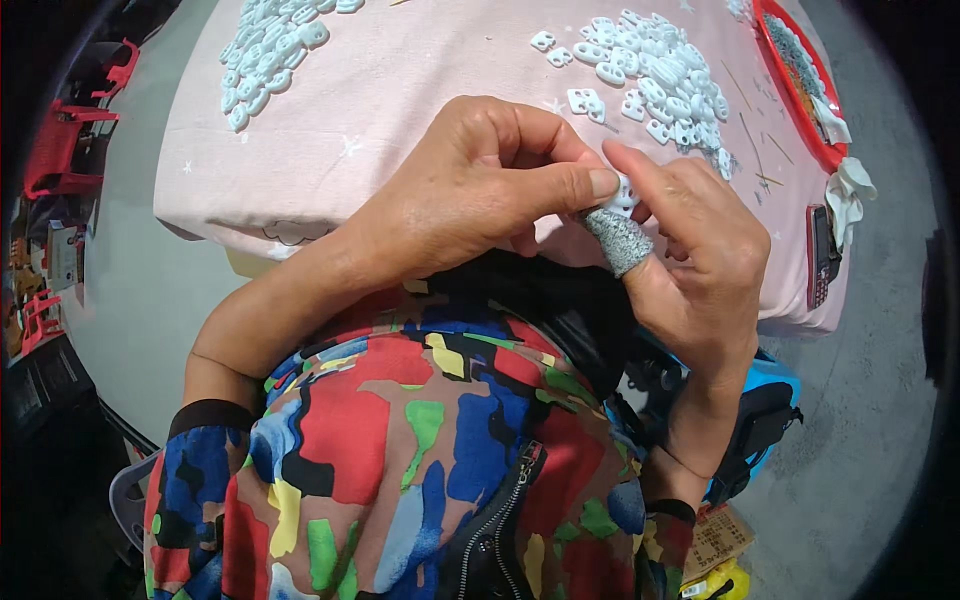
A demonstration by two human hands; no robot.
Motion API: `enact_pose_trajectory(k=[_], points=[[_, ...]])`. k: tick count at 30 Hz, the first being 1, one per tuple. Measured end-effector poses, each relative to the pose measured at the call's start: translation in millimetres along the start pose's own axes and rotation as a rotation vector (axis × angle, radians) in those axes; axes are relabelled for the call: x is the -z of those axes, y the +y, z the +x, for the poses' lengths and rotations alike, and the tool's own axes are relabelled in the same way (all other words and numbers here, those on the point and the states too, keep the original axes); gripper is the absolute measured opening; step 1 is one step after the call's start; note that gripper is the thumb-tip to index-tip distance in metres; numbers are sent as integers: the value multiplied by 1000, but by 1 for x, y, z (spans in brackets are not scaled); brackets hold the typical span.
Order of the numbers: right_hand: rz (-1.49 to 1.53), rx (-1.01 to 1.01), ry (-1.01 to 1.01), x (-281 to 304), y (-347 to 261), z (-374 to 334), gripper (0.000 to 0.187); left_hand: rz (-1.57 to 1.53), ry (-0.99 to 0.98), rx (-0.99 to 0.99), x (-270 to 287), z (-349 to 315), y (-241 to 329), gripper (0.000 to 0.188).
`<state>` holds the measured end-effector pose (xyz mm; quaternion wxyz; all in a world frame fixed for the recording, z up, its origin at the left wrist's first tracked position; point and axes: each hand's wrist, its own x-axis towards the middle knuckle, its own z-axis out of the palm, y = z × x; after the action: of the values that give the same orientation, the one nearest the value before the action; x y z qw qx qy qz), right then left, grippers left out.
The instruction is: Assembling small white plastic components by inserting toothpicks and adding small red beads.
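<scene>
Above the near edge of the pink-covered table, my two hands meet over a small white plastic piece with holes [624,195]. My left hand [478,185] pinches it between thumb and fingers from the left. From the other side my right hand [705,225] grips it, index finger raised behind it and thumb beneath. Grey speckled wrapping [620,242] covers the right thumb. Fingers hide much of the piece. Just beyond the hands lies a heap of similar white pieces [665,80], with a few lying loose beside it.
Another white heap [268,60] sits at the far left of the tablecloth [390,50]. Thin sticks [752,145] lie at right. A red tray [824,152] with grey material, a white cloth [850,195] and a phone [818,257] line the right edge. Red chairs [65,150] stand left.
</scene>
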<state>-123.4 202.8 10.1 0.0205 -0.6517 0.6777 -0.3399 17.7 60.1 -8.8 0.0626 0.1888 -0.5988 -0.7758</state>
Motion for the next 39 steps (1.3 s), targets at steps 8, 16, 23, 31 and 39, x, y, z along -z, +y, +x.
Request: enact_pose_trajectory(k=[8,16,23,31,39], points=[[-104,129,-104,9,0,7,41,-9,-51,16,4,2,1,20],[-110,107,-127,8,-4,8,39,-20,-27,23,1,0,0,19],[-132,131,-101,9,-4,7,39,-23,1,10,0,-1,-1,18],[68,-54,26,0,-1,-7,44,-117,-39,17,3,1,-2,19],[101,-60,78,-3,2,-11,41,-53,-47,29,3,1,2,21]])
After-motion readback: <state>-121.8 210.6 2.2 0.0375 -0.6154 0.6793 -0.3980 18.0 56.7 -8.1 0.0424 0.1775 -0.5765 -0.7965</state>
